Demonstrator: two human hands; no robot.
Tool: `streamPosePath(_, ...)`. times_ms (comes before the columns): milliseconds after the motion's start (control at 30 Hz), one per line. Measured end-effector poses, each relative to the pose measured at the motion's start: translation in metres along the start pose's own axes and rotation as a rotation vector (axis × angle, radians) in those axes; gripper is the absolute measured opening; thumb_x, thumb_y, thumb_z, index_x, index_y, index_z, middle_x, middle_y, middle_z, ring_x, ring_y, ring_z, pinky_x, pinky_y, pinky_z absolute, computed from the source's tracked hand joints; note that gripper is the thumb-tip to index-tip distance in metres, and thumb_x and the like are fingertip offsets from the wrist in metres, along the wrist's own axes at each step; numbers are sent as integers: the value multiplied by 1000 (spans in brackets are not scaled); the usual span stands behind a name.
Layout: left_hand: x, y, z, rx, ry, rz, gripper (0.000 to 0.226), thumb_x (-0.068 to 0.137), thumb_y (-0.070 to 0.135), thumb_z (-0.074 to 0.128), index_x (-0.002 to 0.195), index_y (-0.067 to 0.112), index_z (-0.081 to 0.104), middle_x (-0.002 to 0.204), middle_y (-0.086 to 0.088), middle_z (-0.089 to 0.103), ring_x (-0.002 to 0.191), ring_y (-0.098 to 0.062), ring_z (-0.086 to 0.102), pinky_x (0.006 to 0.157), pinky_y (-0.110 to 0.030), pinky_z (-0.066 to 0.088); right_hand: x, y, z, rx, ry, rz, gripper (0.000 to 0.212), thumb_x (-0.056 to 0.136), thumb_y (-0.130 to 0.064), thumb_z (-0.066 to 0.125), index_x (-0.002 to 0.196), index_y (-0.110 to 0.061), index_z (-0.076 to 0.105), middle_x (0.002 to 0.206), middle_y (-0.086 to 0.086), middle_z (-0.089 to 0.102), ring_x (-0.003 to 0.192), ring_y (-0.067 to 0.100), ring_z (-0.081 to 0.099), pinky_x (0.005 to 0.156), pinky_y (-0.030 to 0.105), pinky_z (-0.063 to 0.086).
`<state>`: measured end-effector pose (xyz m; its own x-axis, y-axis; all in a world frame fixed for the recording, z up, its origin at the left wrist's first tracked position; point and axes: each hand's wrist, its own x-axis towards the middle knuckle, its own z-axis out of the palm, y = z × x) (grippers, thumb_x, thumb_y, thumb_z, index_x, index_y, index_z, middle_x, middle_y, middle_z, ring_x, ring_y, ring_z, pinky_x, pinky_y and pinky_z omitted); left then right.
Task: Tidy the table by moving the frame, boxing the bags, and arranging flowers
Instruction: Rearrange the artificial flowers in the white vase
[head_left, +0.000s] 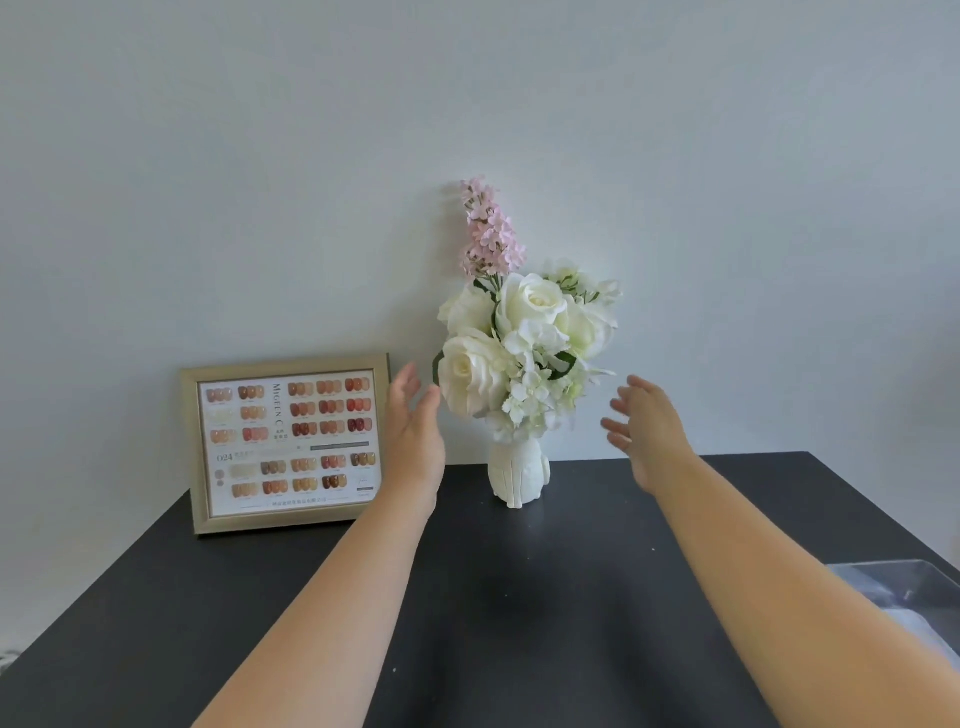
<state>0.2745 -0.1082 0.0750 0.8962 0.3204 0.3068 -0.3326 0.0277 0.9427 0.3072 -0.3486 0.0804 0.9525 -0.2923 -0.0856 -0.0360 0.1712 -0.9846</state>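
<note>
Both hands flank the flowers (524, 348) with fingers spread wide, holding nothing: the left hand (413, 436) just beside the lower rose, the right hand (644, 431) a little off the other side. The step looks like arranging the blooms. Best to nudge stems gently from both sides at once and steady the vase (517, 475), which is narrow and top-heavy. The bouquet stands upright at the back of the desk (467, 597), long axis vertical, pink spray (488, 234) leaning slightly left. The frame (285, 441) stands left, against the wall.

Soft even daylight, slight blur, edges bowed
</note>
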Motion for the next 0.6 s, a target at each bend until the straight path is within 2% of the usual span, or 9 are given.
streamPosePath(100, -3, -31, 6, -24, 42, -256, 48, 98, 44, 42, 146, 39, 35, 152, 5, 34, 138, -20, 38, 110, -39, 31, -6, 36, 8, -68, -121, 229, 43, 98, -33, 40, 140, -22, 43, 135, 6, 52, 107, 28, 56, 93, 38, 44)
streamPosePath(167, -5, -51, 10, -8, 8, -442, 53, 102, 46, 38, 151, 30, 31, 157, 3, 33, 140, -22, 37, 116, -46, 28, -9, 55, 15, -104, -174, 290, 47, 98, -37, 39, 144, -24, 39, 144, 5, 45, 120, 30, 50, 101, 40, 39)
streamPosePath(233, -8, -65, 13, 22, -31, -548, 58, 101, 51, 39, 153, 27, 31, 158, 3, 34, 141, -23, 37, 117, -47, 27, -8, 68, 22, -118, -201, 306, 54, 98, -42, 40, 148, -22, 32, 151, 3, 39, 131, 28, 44, 109, 41, 33)
streamPosePath(367, -8, -78, 21, 58, -109, -629, 68, 97, 62, 36, 155, 27, 27, 160, 1, 29, 144, -23, 32, 117, -44, 23, -5, 80, 31, -143, -236, 321, 61, 97, -50, 40, 149, -20, 28, 154, -2, 34, 138, 23, 35, 114, 40, 26)
streamPosePath(500, -5, -91, 29, 64, -169, -644, 74, 95, 68, 34, 155, 26, 24, 162, 0, 26, 147, -25, 27, 119, -45, 19, 2, 90, 37, -139, -264, 314, 59, 98, -51, 38, 147, -19, 34, 151, 0, 38, 137, 24, 36, 113, 39, 26)
streamPosePath(600, -6, -100, 34, 37, -219, -616, 70, 96, 67, 31, 155, 29, 25, 163, 1, 24, 147, -23, 24, 121, -46, 15, 6, 97, 43, -152, -292, 326, 62, 96, -54, 36, 147, -18, 35, 150, 3, 39, 136, 24, 37, 115, 40, 24)
